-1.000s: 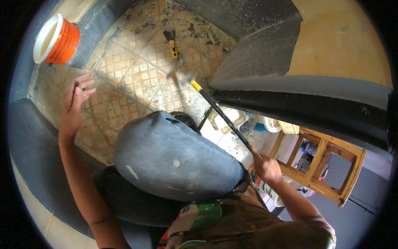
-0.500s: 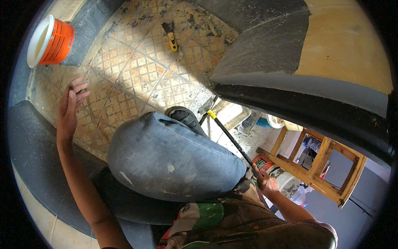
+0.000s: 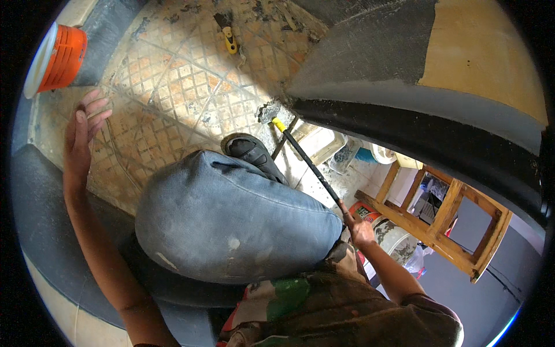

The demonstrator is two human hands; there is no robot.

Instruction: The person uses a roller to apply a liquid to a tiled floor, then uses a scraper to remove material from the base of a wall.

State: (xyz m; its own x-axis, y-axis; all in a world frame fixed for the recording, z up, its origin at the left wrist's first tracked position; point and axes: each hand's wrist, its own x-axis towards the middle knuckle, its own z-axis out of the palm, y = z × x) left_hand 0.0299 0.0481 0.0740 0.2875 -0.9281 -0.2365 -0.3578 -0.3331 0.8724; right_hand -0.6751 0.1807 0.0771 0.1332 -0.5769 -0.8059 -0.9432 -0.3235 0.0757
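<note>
My right hand (image 3: 361, 229) is closed round the lower end of a long black pole (image 3: 309, 163) with a yellow end section. The pole slants away past my shoe (image 3: 250, 151), its far end by a grey, crumbly patch on the floor near the dark step edge; what head it carries is hard to make out. My left hand (image 3: 87, 120) hangs empty over the tiles with its fingers apart, just below an orange bucket (image 3: 65, 58) with a white rim. Farther off on the tiles lies a yellow-handled scraper (image 3: 228, 39) with a dark blade.
Dirty patterned tiles (image 3: 173, 87) with dark flakes spread ahead. A dark grey wall with a black edge (image 3: 416, 139) runs along the right. Beyond it are a pale tray (image 3: 318, 141), a wooden frame (image 3: 433, 225) and a smeared bucket (image 3: 396, 240). A dark rounded ledge (image 3: 43, 202) borders the left.
My right hand and the pole have moved forward and slightly left, bringing the yellow end to the grey patch. My left hand has shifted slightly left and forward, still empty. The view has shifted a little.
</note>
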